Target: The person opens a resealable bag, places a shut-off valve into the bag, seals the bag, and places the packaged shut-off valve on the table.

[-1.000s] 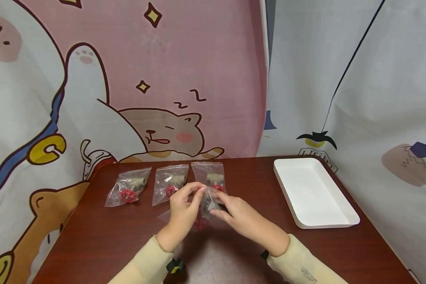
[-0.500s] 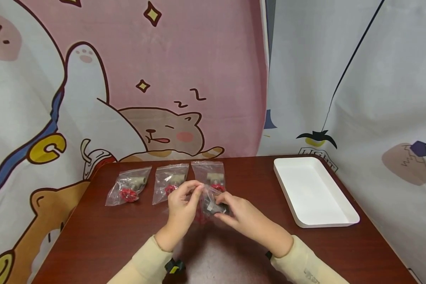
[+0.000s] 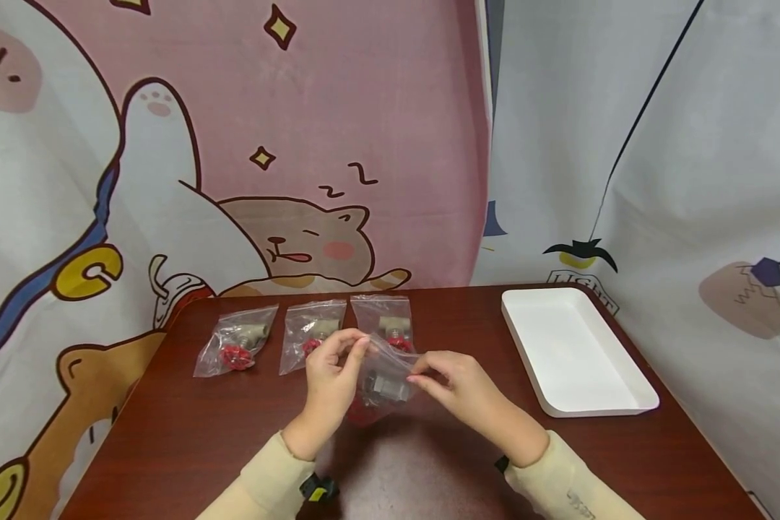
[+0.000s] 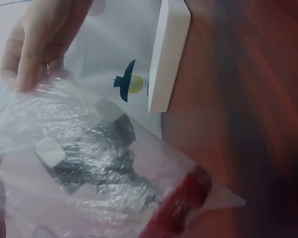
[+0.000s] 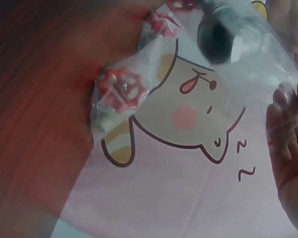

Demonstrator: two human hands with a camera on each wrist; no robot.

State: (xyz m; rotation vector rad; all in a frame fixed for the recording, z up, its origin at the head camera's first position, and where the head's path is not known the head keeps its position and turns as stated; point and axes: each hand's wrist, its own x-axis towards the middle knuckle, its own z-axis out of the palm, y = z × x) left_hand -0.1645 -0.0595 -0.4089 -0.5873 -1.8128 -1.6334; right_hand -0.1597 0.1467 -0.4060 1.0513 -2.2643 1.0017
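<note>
In front of me hangs a clear zip bag [image 3: 375, 365], stretched between both hands. My left hand [image 3: 328, 383] pinches its upper left corner between thumb and fingers. At the bag's right edge, my right hand [image 3: 461, 383] pinches the plastic. Inside the bag lies a valve [image 4: 111, 158] with a dark grey metal body and a red handwheel [image 4: 181, 198] at the lower end. The right wrist view catches the open end of the valve body [image 5: 216, 42] through the plastic.
Three similar bagged valves lie in a row at the table's back: a left bag [image 3: 237, 343], a middle bag [image 3: 312, 336] and a right bag [image 3: 381, 310]. A white tray [image 3: 538, 375] stands on the right. Printed curtains [image 3: 390, 144] hang behind the table [image 3: 201, 440].
My right hand has left the valve's side and moved right to the bag's edge. The bag is spread wider, with the valve lower inside it. My left hand has barely moved.
</note>
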